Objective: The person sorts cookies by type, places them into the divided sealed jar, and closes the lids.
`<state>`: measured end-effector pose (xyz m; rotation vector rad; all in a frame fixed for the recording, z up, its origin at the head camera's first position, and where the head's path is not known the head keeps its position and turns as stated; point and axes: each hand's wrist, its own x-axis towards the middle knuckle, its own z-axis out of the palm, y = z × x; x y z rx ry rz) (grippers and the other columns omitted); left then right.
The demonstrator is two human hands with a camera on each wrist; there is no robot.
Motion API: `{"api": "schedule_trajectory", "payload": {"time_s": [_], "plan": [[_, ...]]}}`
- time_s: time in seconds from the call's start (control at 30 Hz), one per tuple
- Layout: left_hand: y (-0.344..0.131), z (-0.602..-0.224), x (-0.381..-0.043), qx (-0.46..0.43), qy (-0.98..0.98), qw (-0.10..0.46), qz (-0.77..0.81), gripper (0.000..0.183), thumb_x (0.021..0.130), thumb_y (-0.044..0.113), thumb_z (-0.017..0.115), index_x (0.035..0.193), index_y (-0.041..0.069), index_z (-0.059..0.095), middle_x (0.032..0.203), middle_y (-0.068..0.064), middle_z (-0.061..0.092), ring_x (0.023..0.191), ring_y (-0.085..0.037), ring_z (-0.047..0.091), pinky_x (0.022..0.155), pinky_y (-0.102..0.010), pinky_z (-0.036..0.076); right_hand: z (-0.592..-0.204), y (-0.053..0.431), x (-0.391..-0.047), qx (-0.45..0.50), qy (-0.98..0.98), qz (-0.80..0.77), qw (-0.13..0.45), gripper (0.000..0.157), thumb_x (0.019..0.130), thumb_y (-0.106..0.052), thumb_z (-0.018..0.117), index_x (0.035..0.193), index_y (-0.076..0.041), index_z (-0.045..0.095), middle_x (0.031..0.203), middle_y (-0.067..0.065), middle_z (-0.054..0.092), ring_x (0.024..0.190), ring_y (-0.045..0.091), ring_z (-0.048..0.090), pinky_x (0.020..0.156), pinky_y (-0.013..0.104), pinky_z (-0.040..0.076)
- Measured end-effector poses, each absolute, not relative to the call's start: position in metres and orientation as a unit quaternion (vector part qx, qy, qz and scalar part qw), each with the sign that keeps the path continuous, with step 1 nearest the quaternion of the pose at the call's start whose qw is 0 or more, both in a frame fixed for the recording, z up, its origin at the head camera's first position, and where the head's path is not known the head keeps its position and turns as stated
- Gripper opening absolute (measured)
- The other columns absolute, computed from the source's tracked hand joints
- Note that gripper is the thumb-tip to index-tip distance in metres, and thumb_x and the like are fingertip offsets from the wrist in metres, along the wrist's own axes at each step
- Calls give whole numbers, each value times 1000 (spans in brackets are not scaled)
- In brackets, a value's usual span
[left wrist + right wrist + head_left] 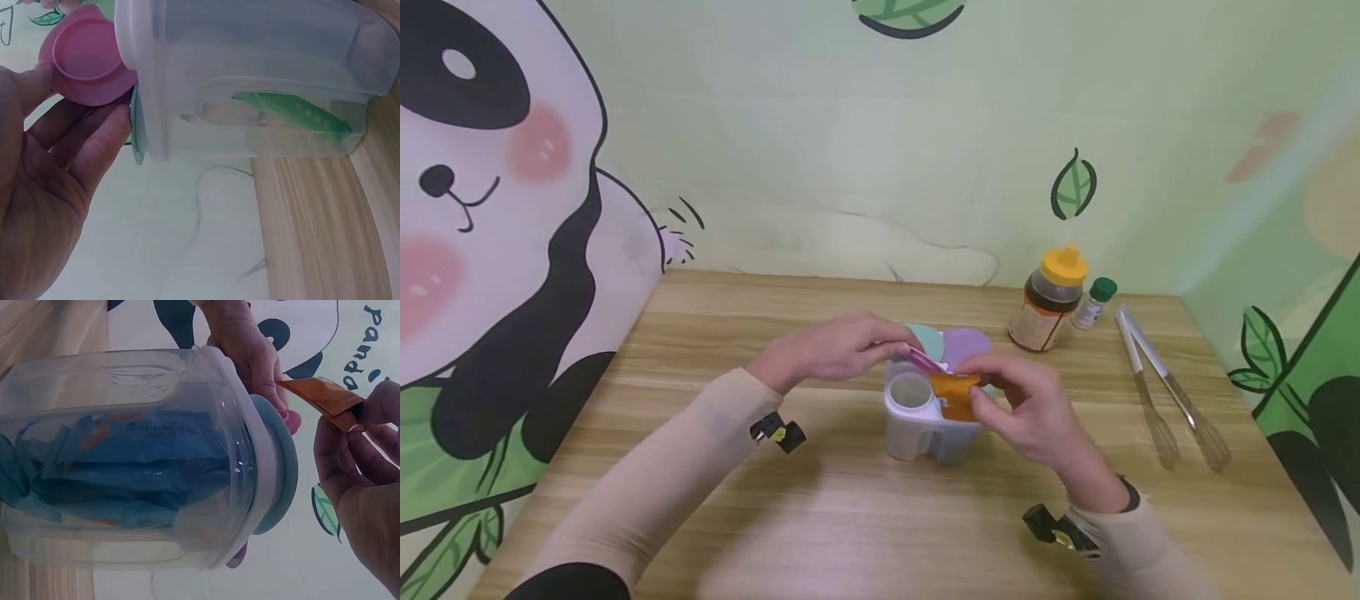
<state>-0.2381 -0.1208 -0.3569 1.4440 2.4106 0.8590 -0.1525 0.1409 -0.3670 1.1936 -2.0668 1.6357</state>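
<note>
A translucent container (904, 437) with a white top and several round coloured lids stands mid-table. My left hand (850, 346) holds a pink lid (87, 59) raised on its edge, beside a round opening (911, 391) at the container's front left. My right hand (1030, 408) pinches a small orange packet (955, 396) over the container's right front. Through the container wall a green packet (300, 114) shows in the left wrist view, and blue packets (131, 469) in the right wrist view. A mint lid (927, 340) and a purple lid (967, 345) cover the back compartments.
Behind and right of the container stands a dark jar (1048, 300) with a yellow cap. Next to it is a small bottle (1094, 303) with a green cap. Metal tongs (1172, 387) lie at the table's right side. A patterned wall (820, 167) borders the table.
</note>
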Motion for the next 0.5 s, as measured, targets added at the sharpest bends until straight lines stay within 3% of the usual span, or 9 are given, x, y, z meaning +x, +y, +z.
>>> {"api": "schedule_trajectory", "payload": {"time_s": [0.37,0.5], "plan": [[-118,-356,-242,482,810,121,313,30,104,29,45,120,17,68,117,6,70,109,-4,63,98,-26,50,-369,123,-161,456,-651,572,205,32,74,25,59,98,6,68,96,17,69,93,18,63,86,23,55],[-117,-356,-243,486,807,121,314,30,104,28,45,120,16,68,117,5,70,106,-6,65,95,-27,52,-371,119,-161,448,-677,531,244,29,75,17,64,98,1,71,94,14,72,90,18,66,85,22,55]]}}
